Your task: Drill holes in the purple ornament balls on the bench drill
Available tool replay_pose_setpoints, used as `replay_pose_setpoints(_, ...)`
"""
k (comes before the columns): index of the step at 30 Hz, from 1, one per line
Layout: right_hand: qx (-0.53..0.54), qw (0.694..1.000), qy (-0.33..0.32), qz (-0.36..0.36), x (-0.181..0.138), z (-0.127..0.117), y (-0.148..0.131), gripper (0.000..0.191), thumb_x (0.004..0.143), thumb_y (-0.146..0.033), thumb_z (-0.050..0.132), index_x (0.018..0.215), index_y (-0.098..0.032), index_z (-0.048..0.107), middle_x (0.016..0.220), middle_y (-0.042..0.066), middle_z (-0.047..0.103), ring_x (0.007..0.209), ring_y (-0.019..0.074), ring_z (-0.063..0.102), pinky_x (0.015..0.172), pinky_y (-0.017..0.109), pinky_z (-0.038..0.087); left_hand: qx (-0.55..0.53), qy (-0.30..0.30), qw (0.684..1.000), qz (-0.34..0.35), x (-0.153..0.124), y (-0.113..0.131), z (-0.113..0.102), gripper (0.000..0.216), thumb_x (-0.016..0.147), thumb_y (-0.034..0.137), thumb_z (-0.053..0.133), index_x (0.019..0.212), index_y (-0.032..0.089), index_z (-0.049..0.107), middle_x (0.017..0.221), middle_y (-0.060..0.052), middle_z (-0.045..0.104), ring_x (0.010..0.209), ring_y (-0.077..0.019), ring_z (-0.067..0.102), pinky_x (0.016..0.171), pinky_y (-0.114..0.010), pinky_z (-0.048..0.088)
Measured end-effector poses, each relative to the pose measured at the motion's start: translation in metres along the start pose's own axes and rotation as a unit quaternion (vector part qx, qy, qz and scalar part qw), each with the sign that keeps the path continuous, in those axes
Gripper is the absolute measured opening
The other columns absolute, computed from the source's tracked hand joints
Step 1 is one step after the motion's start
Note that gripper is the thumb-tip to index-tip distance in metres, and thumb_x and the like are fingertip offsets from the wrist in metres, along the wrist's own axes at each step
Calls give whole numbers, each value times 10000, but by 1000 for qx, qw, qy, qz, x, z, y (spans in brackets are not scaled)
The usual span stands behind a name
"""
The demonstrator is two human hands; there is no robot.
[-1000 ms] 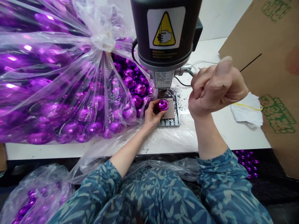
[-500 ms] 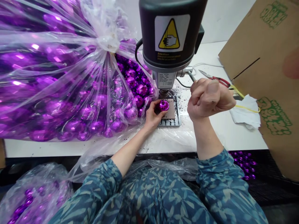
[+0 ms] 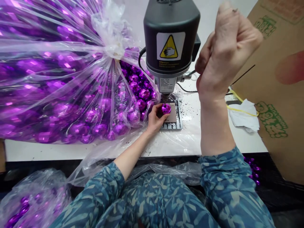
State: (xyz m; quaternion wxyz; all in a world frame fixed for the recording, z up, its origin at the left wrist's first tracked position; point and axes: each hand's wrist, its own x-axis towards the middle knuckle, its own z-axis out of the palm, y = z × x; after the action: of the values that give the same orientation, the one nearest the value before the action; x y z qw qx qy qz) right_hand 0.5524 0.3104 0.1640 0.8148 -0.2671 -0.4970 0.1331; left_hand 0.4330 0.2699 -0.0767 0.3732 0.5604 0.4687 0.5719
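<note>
Between the thumb and fingers of my left hand (image 3: 156, 118) is a shiny purple faceted ball (image 3: 166, 108). It rests over a flat tan board (image 3: 173, 114) on the slotted metal base (image 3: 179, 123) of a black drill press (image 3: 171, 41). The chuck (image 3: 165, 97) is just above the ball; the drill bit cannot be made out. My right hand (image 3: 225, 53) is raised to the right of the motor housing, its fingers wrapped round the press's feed lever (image 3: 192, 72). Most of the lever is hidden behind that hand.
A large tied clear plastic bag (image 3: 71, 95) of purple balls fills the left side. Dark shavings (image 3: 182, 104) litter the white table (image 3: 190, 139). At right are a white cloth (image 3: 244, 117) and a cardboard box (image 3: 280, 104). Another plastic bag (image 3: 35, 193) hangs low at left.
My right hand has risen with the lever. The chuck seems to sit higher off the ball, and my left hand still holds the ball in nearly the same place. The view has shifted slightly.
</note>
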Motion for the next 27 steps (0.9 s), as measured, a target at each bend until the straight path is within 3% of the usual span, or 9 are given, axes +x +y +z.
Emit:
replay_pose_setpoints(3,-12,996,-17,85,12,4,-2,527,986,-105,426,528,-258,214,421,-83,214,337,18,197,391,237,170,-19,7,1000,-9,0,1,-1,600,732,364,876,1219,191,573,1188,-106,713,1121,-248,700,1035,-413,545)
replay_pose_setpoints(6,-14,992,-10,123,21,7,-3,544,977,-97,409,489,-243,218,403,-77,232,351,5,231,393,198,196,-39,15,999,-19,1,2,0,624,708,403,892,1195,186,568,1180,-111,711,1112,-246,701,1021,-408,555)
replay_pose_setpoints(14,27,991,0,129,27,11,3,537,951,-120,447,483,-252,222,353,-86,261,343,3,292,395,166,200,33,34,999,21,-25,26,-23,522,848,399,772,1282,205,555,1216,-112,675,1067,-209,695,935,-356,570)
replay_pose_setpoints(16,23,992,0,128,26,11,2,544,950,-123,441,477,-253,207,353,-88,246,339,-2,280,394,159,196,83,-8,995,54,-48,39,-37,450,873,352,742,1264,207,572,1183,-101,679,1028,-199,693,886,-337,574)
replay_pose_setpoints(18,10,992,-3,129,25,10,2,547,951,-133,443,473,-248,204,355,-90,239,344,-8,275,394,149,201,128,-102,979,125,-77,52,-53,376,879,300,715,1220,202,592,1148,-99,682,1031,-210,686,858,-336,576)
replay_pose_setpoints(20,2,991,-9,132,25,10,2,542,958,-139,436,478,-246,207,359,-92,246,352,-9,276,395,145,206,179,-224,934,211,-107,59,-69,366,874,280,671,1221,192,597,1132,-120,677,1039,-238,680,851,-363,584)
replay_pose_setpoints(22,4,992,-6,128,25,11,2,547,966,-124,410,476,-248,202,356,-88,251,353,-9,273,393,154,202,268,-333,854,298,-135,60,-84,339,891,273,619,1220,190,617,1111,-142,692,959,-253,681,790,-381,583)
replay_pose_setpoints(25,11,992,7,125,27,11,3,557,933,-53,417,468,-257,187,351,-86,241,345,-3,276,391,168,187,390,-421,735,360,-163,54,-101,300,919,179,557,1196,211,667,1095,-149,739,922,-261,685,798,-385,565)
replay_pose_setpoints(27,15,992,10,127,27,12,4,547,920,-55,438,474,-255,192,355,-89,238,346,1,289,394,164,191,420,-445,700,367,-171,51,-107,351,928,159,540,1254,205,660,1150,-157,744,982,-269,689,842,-379,559)
